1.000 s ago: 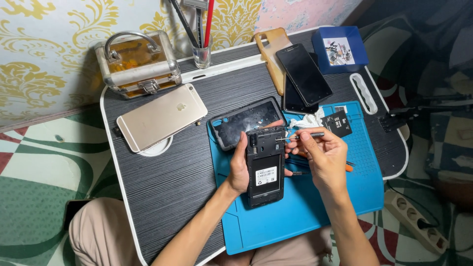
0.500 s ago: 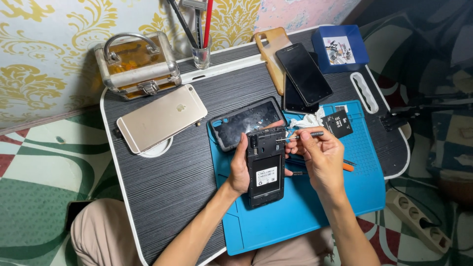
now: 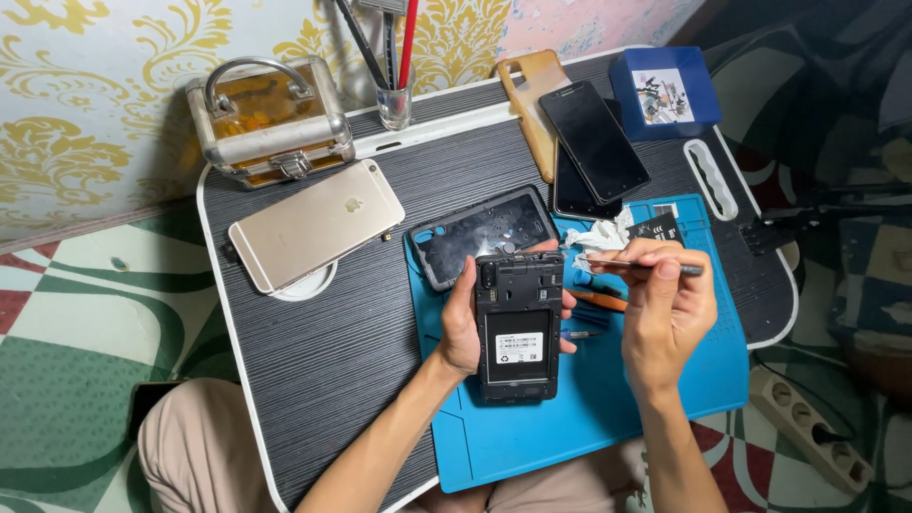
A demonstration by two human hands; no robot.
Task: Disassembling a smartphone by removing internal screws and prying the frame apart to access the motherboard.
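The fingers of the right hand (image 3: pixel 665 309) pinch a thin metal tool (image 3: pixel 638 267), now drawn back to three o'clock of the opened black phone (image 3: pixel 518 328) (its tip was nearer the top edge before); the left hand (image 3: pixel 463 323) grips the phone from nine o'clock, above the blue mat (image 3: pixel 608 418). With the tip off the phone, the prying looks paused; the removed back cover (image 3: pixel 483 233) lies at twelve o'clock.

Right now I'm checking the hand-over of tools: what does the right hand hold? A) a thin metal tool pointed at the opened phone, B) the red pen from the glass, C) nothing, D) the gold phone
A: the right hand pinches a thin metal tool aimed at the top of the opened phone, which the left hand grips.
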